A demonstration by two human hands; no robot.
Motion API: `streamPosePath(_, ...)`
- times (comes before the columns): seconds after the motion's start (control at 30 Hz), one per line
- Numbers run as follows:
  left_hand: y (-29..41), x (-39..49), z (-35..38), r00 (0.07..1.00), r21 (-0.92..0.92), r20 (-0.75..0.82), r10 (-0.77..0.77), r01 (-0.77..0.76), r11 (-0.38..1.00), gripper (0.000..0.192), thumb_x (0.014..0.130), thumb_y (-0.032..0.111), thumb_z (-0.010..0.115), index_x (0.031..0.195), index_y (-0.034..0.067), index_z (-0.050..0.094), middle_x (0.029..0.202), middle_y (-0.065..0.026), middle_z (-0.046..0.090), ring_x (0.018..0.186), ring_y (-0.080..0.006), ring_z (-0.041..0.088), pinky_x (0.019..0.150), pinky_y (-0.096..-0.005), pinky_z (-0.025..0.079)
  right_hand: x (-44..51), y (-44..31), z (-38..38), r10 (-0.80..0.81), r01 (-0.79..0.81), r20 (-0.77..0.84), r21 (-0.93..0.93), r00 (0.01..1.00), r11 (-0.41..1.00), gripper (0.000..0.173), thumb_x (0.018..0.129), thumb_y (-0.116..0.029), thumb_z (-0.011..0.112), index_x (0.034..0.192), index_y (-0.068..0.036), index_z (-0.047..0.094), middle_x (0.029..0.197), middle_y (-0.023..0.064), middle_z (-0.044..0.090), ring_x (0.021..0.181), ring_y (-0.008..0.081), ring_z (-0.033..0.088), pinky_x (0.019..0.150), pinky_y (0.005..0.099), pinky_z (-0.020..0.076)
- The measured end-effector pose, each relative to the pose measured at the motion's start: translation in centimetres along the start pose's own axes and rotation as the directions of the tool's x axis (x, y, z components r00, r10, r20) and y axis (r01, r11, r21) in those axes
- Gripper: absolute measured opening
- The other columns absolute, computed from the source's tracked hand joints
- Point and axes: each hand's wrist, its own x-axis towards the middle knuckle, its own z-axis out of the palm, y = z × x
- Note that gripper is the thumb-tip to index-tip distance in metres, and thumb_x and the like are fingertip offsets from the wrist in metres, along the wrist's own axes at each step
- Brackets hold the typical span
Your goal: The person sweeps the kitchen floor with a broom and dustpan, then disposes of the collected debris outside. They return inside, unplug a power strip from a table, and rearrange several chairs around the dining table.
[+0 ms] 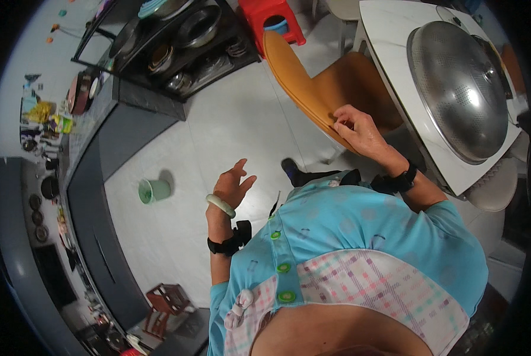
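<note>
My left hand [233, 181] hangs above the pale tiled floor with its fingers apart and nothing in it. A pale green bangle [221, 205] circles that wrist, and a black strap is around the forearm. My right hand [358, 133] is in front of the backrest of an orange-brown chair [292, 73], fingers loosely curled. Whether it touches the chair or pinches something small is not clear. A black band [403, 178] is on the right wrist. Beside the chair, a large perforated metal dome cover [461, 89] sits on a white marbled table [381, 26].
A green bin [154, 191] stands on the floor at left. Dark grey cabinets [92, 213] run along the left side. A black rack [203, 80] holds pots and bowls. A red plastic stool [272, 15] and a small wooden stool [167, 299] are also on the floor.
</note>
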Motion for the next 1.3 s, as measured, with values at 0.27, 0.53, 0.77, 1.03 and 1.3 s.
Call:
streamPosePath(0.27, -13.8, 4.9, -8.8, 0.995, 0.022, -0.089, -0.047, 0.049, 0.999, 0.044, 0.076, 0.023, 0.064, 0.110, 0.000, 0.051, 0.096, -0.0177, 0.061, 0.090, -0.0314, 0.058, 0.076, -0.0355, 0.045, 11.4, -5.7, 3.8, -0.062, 0.095, 0.178, -0.187, 0.982, 0.978, 0.023, 0.076, -0.016, 0.058, 0.091, 0.002, 0.054, 0.072, 0.0166, 0.057, 0.066, 0.0271, 0.056, 0.062, 0.0340, 0.0444)
streamPosePath(0.53, -28.5, 9.2, -10.0, 0.958, 0.108, 0.103, -0.268, 0.257, 0.960, 0.053, 0.074, 0.031, 0.064, 0.112, -0.003, 0.049, 0.080, -0.0143, 0.064, 0.079, -0.0269, 0.062, 0.072, -0.0353, 0.047, 16.9, -6.2, 4.6, 0.085, -0.082, 0.157, -0.031, 0.984, 0.996, 0.022, 0.080, -0.017, 0.056, 0.094, 0.000, 0.055, 0.066, 0.0096, 0.057, 0.062, 0.0185, 0.057, 0.057, 0.0303, 0.0455)
streamPosePath(0.77, -23.2, 31.1, -16.3, 0.973, -0.204, 0.085, 0.215, -0.194, 0.959, 0.048, 0.079, 0.025, 0.063, 0.112, -0.005, 0.047, 0.086, -0.0182, 0.062, 0.085, -0.0203, 0.059, 0.072, -0.0302, 0.047, 12.0, -2.9, 3.7, 0.358, -0.497, -0.449, -0.242, 0.819, 0.833, 0.023, 0.083, -0.018, 0.054, 0.097, 0.000, 0.055, 0.079, 0.0117, 0.060, 0.071, 0.0205, 0.059, 0.064, 0.0303, 0.0476)
streamPosePath(1.03, -1.5, 43.7, -11.1, 0.637, -0.683, 0.687, 0.350, 0.401, 0.611, 0.066, 0.083, 0.040, 0.054, 0.125, -0.004, 0.028, 0.124, -0.0216, 0.038, 0.109, -0.0302, 0.046, 0.079, -0.0428, 0.049, 5.4, 1.9, 4.4, 0.723, -0.855, -0.560, 0.050, 0.404, 0.516, 0.049, 0.077, -0.035, 0.059, 0.110, 0.000, 0.052, 0.096, 0.0218, 0.059, 0.092, 0.0302, 0.056, 0.082, 0.0352, 0.0439)
streamPosePath(1.3, 6.9, 42.4, -3.0, 0.746, -0.740, 0.558, 0.363, 0.250, 0.624, 0.027, 0.074, 0.011, 0.063, 0.094, -0.004, 0.053, 0.090, -0.0132, 0.057, 0.079, -0.0240, 0.059, 0.068, -0.0373, 0.051, 3.2, 1.2, 4.1, 0.837, -0.915, -0.379, -0.245, 0.395, 0.321, 0.056, 0.085, -0.048, 0.033, 0.079, 0.001, 0.061, 0.083, 0.0257, 0.058, 0.080, 0.0404, 0.054, 0.072, 0.0445, 0.0431)
